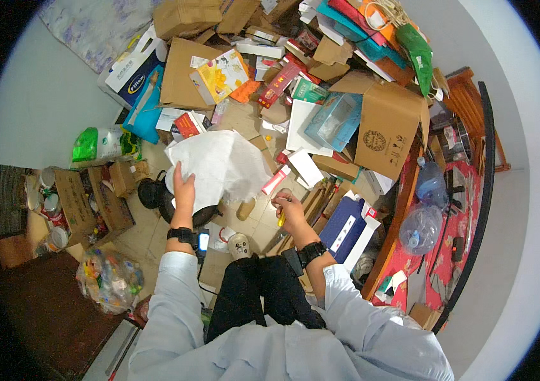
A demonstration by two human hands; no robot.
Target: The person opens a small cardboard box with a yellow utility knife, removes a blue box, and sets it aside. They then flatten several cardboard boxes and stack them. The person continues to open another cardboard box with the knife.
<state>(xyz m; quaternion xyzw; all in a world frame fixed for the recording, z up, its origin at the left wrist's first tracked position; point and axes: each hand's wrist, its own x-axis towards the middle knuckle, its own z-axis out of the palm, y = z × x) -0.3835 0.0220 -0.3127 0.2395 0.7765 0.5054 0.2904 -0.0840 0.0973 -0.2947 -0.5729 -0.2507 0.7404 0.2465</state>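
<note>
My left hand (184,190) grips the near left edge of a white sheet-like bag (213,164), its thumb on top. Thin and partly see-through, the bag spreads out to the right above the floor. Beneath its near edge is a dark round pan-like object (205,216), mostly covered. My right hand (290,210) is curled around a slim tool with a yellow part (281,219) showing below the fingers; its kind is hard to make out. A pink-and-white box (276,180) lies just beyond that hand.
Cardboard boxes and packaging crowd the far floor, with a large open carton (386,131) and a light-blue plastic bin (334,121) to the right. A navy box (344,231) lies by my right forearm. Left are jars in cartons (75,200) and a bag of bottles (109,281).
</note>
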